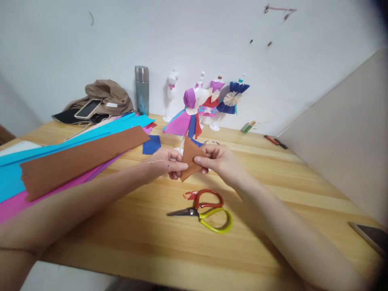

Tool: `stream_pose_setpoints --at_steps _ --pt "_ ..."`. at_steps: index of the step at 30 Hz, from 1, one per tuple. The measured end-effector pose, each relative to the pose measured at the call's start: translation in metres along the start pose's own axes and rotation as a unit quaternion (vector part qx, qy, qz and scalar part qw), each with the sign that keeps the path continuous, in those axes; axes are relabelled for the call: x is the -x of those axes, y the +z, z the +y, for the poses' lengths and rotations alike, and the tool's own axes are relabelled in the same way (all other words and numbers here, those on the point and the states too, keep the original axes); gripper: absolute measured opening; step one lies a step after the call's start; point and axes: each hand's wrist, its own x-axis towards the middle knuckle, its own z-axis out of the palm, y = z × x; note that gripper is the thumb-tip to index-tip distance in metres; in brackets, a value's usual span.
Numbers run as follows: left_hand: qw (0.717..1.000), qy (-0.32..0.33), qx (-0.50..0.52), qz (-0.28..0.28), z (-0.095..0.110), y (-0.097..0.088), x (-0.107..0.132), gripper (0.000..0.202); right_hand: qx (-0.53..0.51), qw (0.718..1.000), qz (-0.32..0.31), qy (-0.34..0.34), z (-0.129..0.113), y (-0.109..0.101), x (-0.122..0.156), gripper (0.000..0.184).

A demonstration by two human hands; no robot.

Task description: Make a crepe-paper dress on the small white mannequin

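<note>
A small piece of brown crepe paper point(191, 157) with a pointed top is held up above the table. My left hand point(166, 162) pinches its left edge between thumb and fingers. From the right, my right hand point(216, 161) grips the same piece, thumb on its face. Below both hands lie scissors point(194, 211) with one red and one yellow handle, blades pointing left. Just behind the paper stands a small mannequin point(198, 99) dressed in purple, pink, blue and red paper strips; its base is partly hidden by my hands.
Long crepe paper sheets, a brown one point(87, 161) uppermost, cover the left side near a blue scrap point(151, 145). More dressed mannequins point(233, 99), a thermos point(142, 91) and a brown cloth bundle point(107, 95) stand along the wall. A glue stick point(249, 127) lies farther right.
</note>
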Motion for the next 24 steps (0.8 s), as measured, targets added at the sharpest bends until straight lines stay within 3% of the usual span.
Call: stream_pose_setpoints --at_steps 8,15,21,24 --pt "0.993 -0.059 -0.072 -0.077 0.010 0.005 0.006 0.027 0.018 0.999 -0.007 -0.028 -0.003 -0.003 0.003 0.033" --pt "0.964 -0.119 -0.150 -0.183 0.007 -0.011 0.006 0.025 -0.024 0.999 0.012 -0.026 -0.007 -0.009 0.003 0.034" --pt "0.986 -0.052 -0.071 -0.144 0.007 -0.003 0.005 0.033 0.002 0.999 0.006 -0.037 -0.004 -0.002 0.002 0.034" --pt "0.990 -0.062 -0.060 -0.115 0.005 0.001 0.004 0.031 0.006 0.999 0.000 -0.050 -0.003 0.001 0.002 0.034"
